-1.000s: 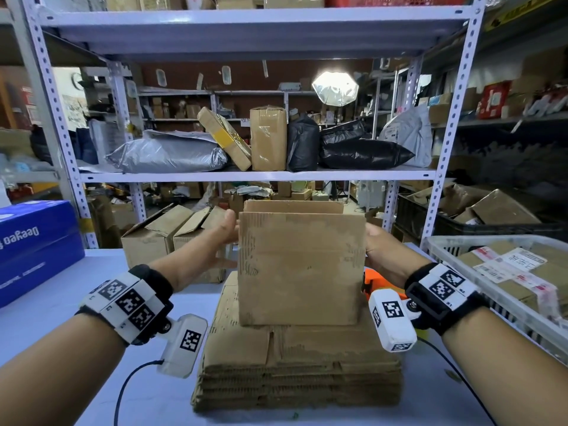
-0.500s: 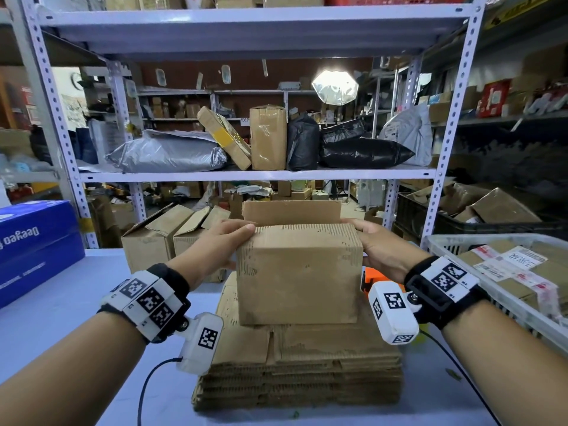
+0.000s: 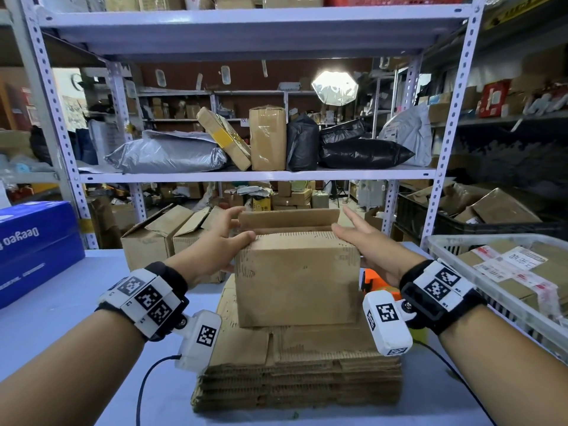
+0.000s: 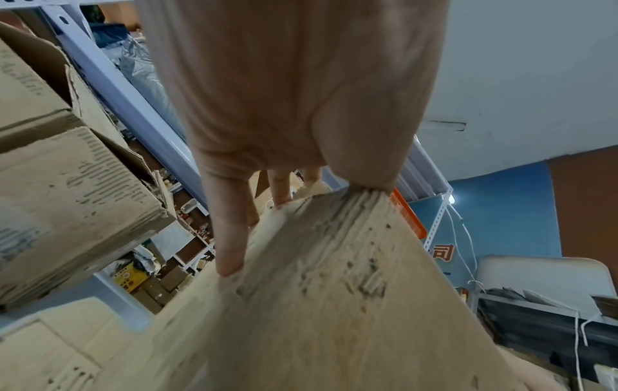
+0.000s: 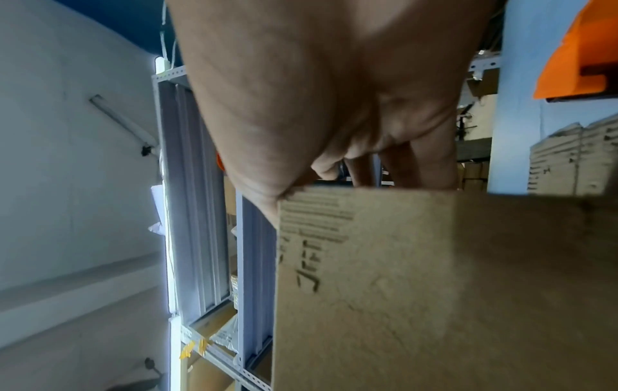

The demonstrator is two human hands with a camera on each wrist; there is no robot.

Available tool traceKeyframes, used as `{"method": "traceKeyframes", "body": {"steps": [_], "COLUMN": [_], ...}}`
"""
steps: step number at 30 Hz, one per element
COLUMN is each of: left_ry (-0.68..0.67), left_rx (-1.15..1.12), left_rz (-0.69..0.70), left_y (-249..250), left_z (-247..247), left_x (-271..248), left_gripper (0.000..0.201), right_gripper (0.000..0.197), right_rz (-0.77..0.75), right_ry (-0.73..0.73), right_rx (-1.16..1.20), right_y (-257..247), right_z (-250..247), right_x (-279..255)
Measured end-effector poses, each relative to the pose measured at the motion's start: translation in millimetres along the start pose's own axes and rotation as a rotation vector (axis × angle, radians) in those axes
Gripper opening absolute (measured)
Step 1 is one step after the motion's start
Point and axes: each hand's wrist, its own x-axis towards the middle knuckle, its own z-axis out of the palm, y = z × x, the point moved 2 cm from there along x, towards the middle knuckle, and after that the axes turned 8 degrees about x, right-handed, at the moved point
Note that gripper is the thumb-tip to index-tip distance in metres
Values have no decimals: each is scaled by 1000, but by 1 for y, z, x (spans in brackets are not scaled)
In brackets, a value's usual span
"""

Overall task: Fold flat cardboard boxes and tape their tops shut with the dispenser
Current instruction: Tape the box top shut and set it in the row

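Head view: our left fingers (image 3: pixel 233 219) are lying straight against the far flap of the cardboard box (image 3: pixel 296 278), thumb resting on its near top edge; our left hand (image 3: pixel 215 244) is gripping nothing. Our right hand (image 3: pixel 365 244) is pressing flat-fingered on the box's right top corner. We are steadying the box upon the stack of flat cardboard (image 3: pixel 301 373); an orange dispenser (image 3: pixel 373 279) is lying just right of the box.

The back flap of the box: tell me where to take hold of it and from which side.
Take the back flap by its free top edge, reaching over from the front with fingers behind it. It stands upright while the near flap is already down, so pulling toward you closes the box.
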Motion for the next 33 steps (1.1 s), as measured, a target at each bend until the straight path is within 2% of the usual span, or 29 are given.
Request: {"method": "traceKeyframes", "body": {"steps": [1,3,6,8,11,13,15,18,21,23,24,26,28,31,33], "left_ry": [-12,-30,-32,-41,-39,-53,-143,-333,-382,-400,-407,-411,-406,-400,-398], "left_rx": [13,63,162,296,679,907,1005,1018,1064,1077,1090,1123,1134,1112,1116], "left_rz": [-5,-31,-66,-57,26,142,235,208,153,143,145,152,160,173,178], "left_y": [1,1,3,8,22,35,46,51,47,44,43,42,40,38,36], "left_z": [0,-1,-3,-4,-9,-7,5,34,41,38,36,37,39,35,30], "left_x": [0,-2,-1,2,12,20,24,22,21,21,20,19,18,16,13], "left_gripper": [35,19,16,13,12,23,49,83,100,108,112,118,120,115,115], "right_gripper": [67,47,23,21,22,22,21,21,20,19,22,45,68,83,96], "right_rz": [-31,-68,-46,-45,-62,-64,-71,-70,-32,-78,-109,-182,-230,-207,-140], "right_ry": [-10,-16,-5,2,15,14,7,-2,-21,-30,-26,-15,-105,-211,-239], "right_rx": [-33,-82,-87,-102,-159,-198,-247,-298,-382,-587,-709,-863,-920,-1155,-1201], "right_y": [-2,-6,-10,-12,-15,-17,-18,-18,-21,-31,-37,-48,-51,-43,-40], "right_z": [0,1,4,5,5,4,3,1,0,0,4,20,43,64,59], "right_x": [0,-1,-6,-7,-5,-4,-3,-4,-5,-1,1,6,9,10,9]}}
